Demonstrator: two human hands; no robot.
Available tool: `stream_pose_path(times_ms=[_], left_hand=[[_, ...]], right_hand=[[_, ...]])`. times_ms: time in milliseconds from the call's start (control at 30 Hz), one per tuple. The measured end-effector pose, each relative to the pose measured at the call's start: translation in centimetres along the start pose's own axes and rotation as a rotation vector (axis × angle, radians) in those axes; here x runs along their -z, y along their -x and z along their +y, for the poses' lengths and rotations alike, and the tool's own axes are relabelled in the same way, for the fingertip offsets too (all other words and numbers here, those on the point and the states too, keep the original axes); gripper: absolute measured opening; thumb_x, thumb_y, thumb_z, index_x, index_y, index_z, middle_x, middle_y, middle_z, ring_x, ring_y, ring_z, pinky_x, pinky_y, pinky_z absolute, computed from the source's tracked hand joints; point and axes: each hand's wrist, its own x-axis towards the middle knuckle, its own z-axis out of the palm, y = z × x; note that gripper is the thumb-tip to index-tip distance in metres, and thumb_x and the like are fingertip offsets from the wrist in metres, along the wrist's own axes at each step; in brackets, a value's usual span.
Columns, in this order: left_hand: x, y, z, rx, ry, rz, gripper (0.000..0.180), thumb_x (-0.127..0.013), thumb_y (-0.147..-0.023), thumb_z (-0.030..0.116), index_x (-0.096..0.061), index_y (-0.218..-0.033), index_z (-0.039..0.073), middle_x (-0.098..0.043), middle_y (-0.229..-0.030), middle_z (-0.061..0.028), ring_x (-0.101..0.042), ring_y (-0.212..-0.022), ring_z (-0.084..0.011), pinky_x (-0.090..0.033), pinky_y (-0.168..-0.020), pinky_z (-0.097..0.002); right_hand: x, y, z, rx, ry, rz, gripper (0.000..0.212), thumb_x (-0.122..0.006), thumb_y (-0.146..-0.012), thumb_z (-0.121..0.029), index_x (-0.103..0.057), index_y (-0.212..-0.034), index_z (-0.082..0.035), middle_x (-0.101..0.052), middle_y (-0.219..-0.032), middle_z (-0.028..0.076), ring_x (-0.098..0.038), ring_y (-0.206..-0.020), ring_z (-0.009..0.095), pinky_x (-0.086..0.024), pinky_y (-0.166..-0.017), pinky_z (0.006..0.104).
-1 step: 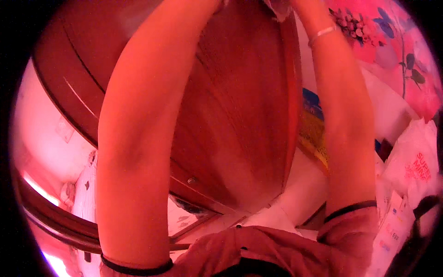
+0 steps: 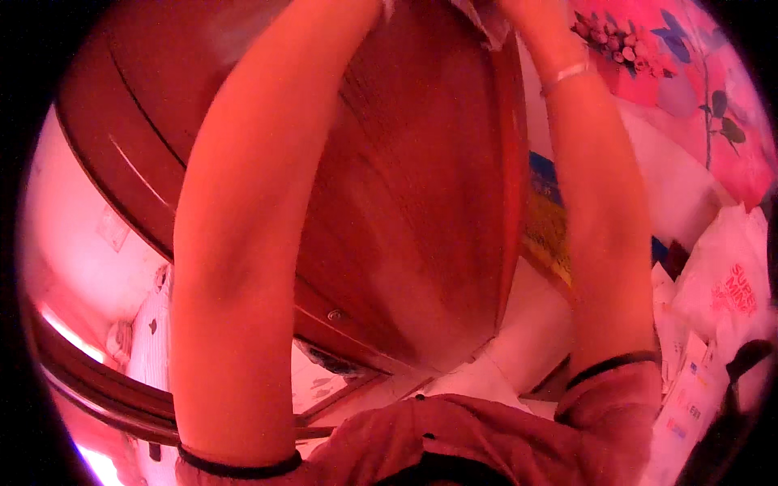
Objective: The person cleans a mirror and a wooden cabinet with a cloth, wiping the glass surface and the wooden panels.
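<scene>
Cloth (image 2: 491,31) shows by the right wrist (image 2: 559,66); I cannot tell how the fingers stand.

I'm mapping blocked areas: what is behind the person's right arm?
Past the right arm, blue and yellow patches show at its left edge and a floral surface at upper right. Anything directly behind it is covered.
</scene>
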Motion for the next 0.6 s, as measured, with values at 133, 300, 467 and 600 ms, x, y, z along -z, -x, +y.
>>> stream_pose_path(times_ms=[133, 300, 467, 600], left_hand=[[1.3, 5.3, 4.0, 0.067, -0.228, -0.416, 0.027, -0.046, -0.086, 0.009, -0.056, -0.107, -0.006, -0.056, -0.112, -0.023, -0.051, -0.109, -0.0375, -0.041, -0.095, -0.0434], [3.3, 17.7, 20.8, 0.384, 0.127, -0.601, 0.024, -0.053, -0.08, 0.005, -0.049, -0.102, 0.003, -0.054, -0.098, -0.0181, -0.056, -0.098, -0.0338, -0.053, -0.077, -0.0415], [5.1, 27.8, 31.4, 0.54, 0.454, -0.814, 0.027, -0.053, -0.079, 0.002, -0.048, -0.105, 0.002, -0.053, -0.102, -0.0195, -0.057, -0.093, -0.0369, -0.052, -0.079, -0.0407], [4.8, 30.8, 35.1, 0.674, 0.528, -0.821, 0.025, -0.051, -0.082, 0.004, -0.049, -0.107, 0.003, -0.054, -0.103, -0.0213, -0.056, -0.096, -0.0382, -0.05, -0.079, -0.0426]], right_hand=[[2.5, 7.3, -4.0, -0.255, 0.124, -0.291, 0.036, -0.053, -0.084, -0.009, -0.053, -0.119, -0.001, -0.058, -0.114, 0.023, -0.052, -0.11, 0.041, -0.04, -0.094, 0.0458], [9.2, 28.1, -8.8, -0.337, 0.031, -0.258, 0.035, -0.059, -0.077, -0.005, -0.062, -0.112, -0.005, -0.052, -0.127, 0.016, -0.045, -0.117, 0.038, -0.036, -0.1, 0.0465], [15.0, 41.7, -16.7, -0.566, 0.094, -0.351, 0.034, -0.06, -0.078, -0.007, -0.063, -0.112, -0.005, -0.05, -0.13, 0.014, -0.041, -0.12, 0.039, -0.033, -0.102, 0.0479], [17.2, 45.9, -18.2, -0.675, 0.089, -0.488, 0.034, -0.062, -0.077, -0.009, -0.062, -0.111, -0.002, -0.051, -0.127, 0.015, -0.042, -0.119, 0.038, -0.035, -0.101, 0.047]])
